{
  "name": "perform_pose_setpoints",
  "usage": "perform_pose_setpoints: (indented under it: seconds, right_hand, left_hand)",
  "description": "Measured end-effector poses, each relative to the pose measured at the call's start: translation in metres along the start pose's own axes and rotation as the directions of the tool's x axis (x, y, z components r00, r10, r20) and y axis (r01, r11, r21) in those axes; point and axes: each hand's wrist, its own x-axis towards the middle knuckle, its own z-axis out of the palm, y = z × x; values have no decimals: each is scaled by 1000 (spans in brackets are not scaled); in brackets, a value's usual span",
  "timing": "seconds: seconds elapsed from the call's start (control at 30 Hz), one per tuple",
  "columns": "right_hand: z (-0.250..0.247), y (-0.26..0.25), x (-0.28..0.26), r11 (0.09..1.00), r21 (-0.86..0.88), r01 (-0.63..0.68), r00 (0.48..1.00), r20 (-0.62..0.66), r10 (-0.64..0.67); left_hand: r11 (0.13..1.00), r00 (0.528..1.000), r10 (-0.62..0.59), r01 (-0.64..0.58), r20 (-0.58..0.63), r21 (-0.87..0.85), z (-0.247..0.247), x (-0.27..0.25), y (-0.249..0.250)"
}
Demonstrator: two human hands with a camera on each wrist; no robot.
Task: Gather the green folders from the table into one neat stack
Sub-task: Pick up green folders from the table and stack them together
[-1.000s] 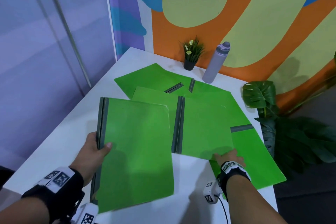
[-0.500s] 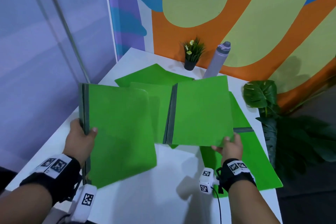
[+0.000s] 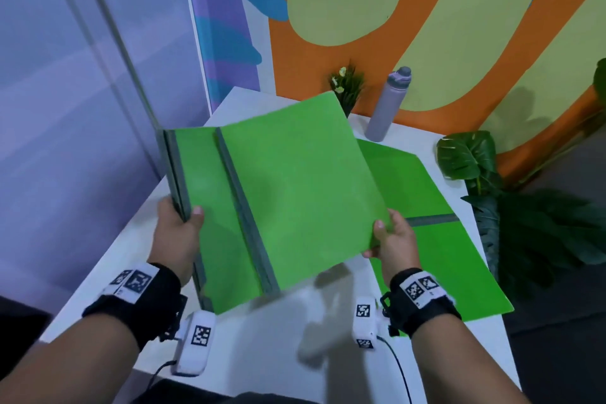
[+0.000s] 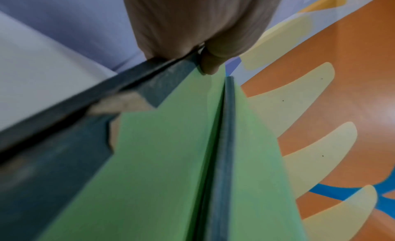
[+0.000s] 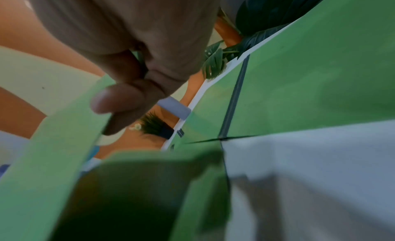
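Observation:
My left hand (image 3: 179,226) grips a green folder (image 3: 210,207) by its grey spine edge, held up above the table; the thumb (image 4: 210,62) presses on the spine. My right hand (image 3: 390,236) pinches the near right corner of a second green folder (image 3: 305,187), which now overlaps the first one in the air. The right thumb (image 5: 119,100) lies on top of that folder (image 5: 53,143). More green folders (image 3: 426,239) lie flat on the white table (image 3: 311,338) at the right, one with a grey spine (image 5: 234,99). The lifted folders hide what lies behind them.
A grey water bottle (image 3: 388,105) and a small potted plant (image 3: 347,88) stand at the table's far edge by the painted wall. Large leafy plants (image 3: 511,207) stand off the table's right side. A glass partition runs along the left.
My right hand has lifted its folder and carried it left over the folder in my left hand. The left hand has raised and tilted its folder up off the table.

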Motion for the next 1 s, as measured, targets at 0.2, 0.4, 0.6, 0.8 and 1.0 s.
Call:
perform_pose_setpoints:
  seconds: [0.2,0.4,0.6,0.8,1.0]
  right_hand:
    - [-2,31,-10,997,-46,-69,990,122,74]
    - [-4,16,-14,987,-124,-99,951,280,131]
    - [6,24,-15,994,-107,-19,960,277,49]
    - [20,23,-12,997,75,33,972,228,-49]
    - [32,17,-25,974,221,41,957,272,-102]
  left_hand:
    - [959,978,-152,181,143,-218,17,-16,-8]
    - [939,950,-151,224,275,-259,28,-27,-7]
    - [990,920,6,50,391,-134,28,-44,7]
    - [984,896,32,50,444,-173,22,-32,19]
    - [944,899,-19,161,438,-289,12,-29,14]
